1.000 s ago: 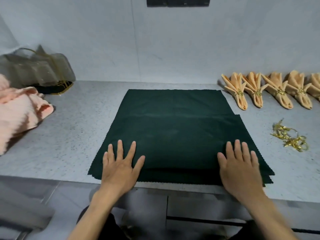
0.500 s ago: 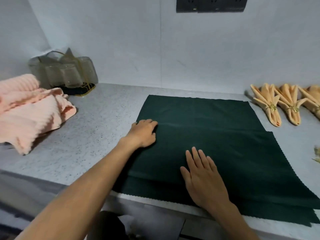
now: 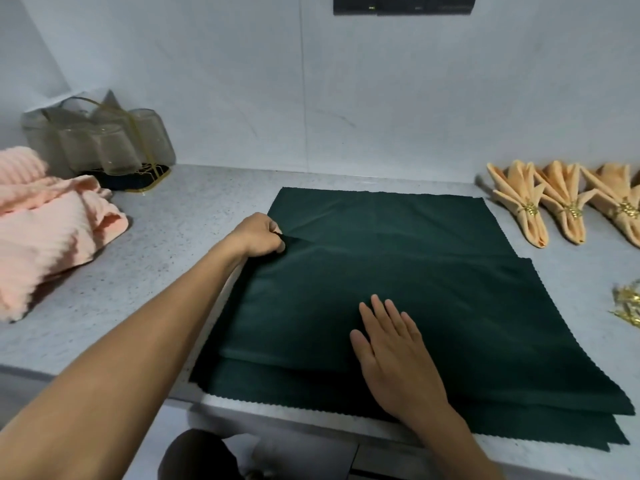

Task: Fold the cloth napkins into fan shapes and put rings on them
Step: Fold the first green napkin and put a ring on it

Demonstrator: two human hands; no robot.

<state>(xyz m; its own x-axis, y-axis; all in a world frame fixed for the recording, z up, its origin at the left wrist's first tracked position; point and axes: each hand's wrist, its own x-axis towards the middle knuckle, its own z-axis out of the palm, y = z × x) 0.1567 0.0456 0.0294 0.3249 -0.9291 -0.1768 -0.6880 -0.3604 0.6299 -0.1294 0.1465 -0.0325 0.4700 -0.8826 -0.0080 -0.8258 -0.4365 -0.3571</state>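
A dark green napkin (image 3: 398,289) is lying spread on the speckled grey counter (image 3: 180,237), its near edge hanging slightly over the counter's front. The near part is lying doubled over, so a fold line is running across the middle and two zigzag edges are showing at the near right corner. The left hand (image 3: 261,237) is reaching far along the napkin's left edge, its fingers curling around and pinching the cloth at the end of the fold line. The right hand (image 3: 394,348) is resting flat on the near middle of the napkin, fingers straight and slightly spread, pressing the cloth down. The two hands are well apart.

At the far right, three peach napkins (image 3: 526,206), already folded into fans, are lying side by side, each wearing a gold ring (image 3: 530,210). Nearer on the right edge, a small pile of loose gold rings (image 3: 628,304) is sitting on the counter. At the far left, a rack of upturned glasses (image 3: 104,147) is standing against the wall, and a pink ribbed towel (image 3: 45,230) is lying bunched just in front of it.
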